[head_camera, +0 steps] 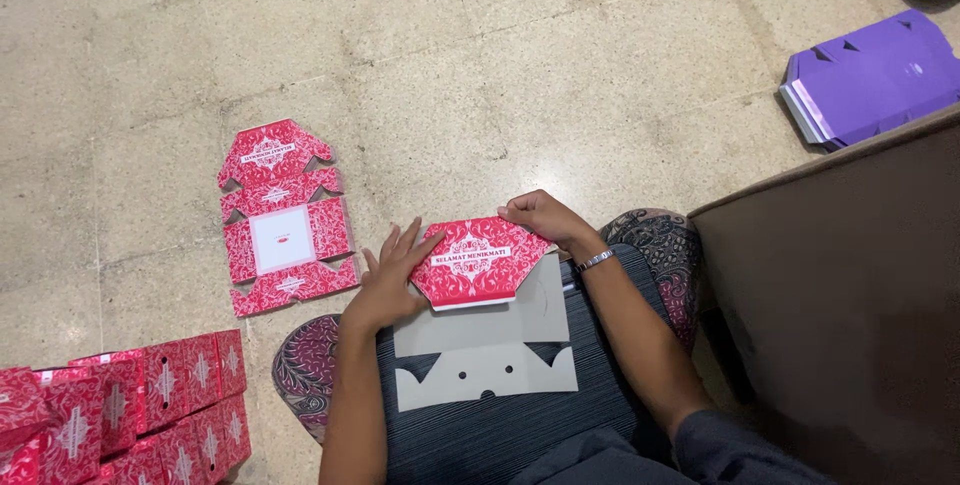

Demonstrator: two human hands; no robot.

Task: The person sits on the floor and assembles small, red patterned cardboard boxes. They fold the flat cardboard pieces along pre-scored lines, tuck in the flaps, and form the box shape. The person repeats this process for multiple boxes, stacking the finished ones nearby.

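We see one flat box blank (487, 317) on the lap, its red flap folded over the grey inside. The left hand (392, 280) presses that flap with fingers spread; the right hand (540, 217) pinches its far corner. Folded red boxes (130, 410) sit lower left, an unfolded red blank (283, 217) lies on the floor (480, 65), and purple blanks (868, 77) upper right.

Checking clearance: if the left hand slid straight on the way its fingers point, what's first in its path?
The left hand points up and right, fingertips already on the red flap being folded, so it meets that at once. Beyond it lies bare floor, as far as one view shows.
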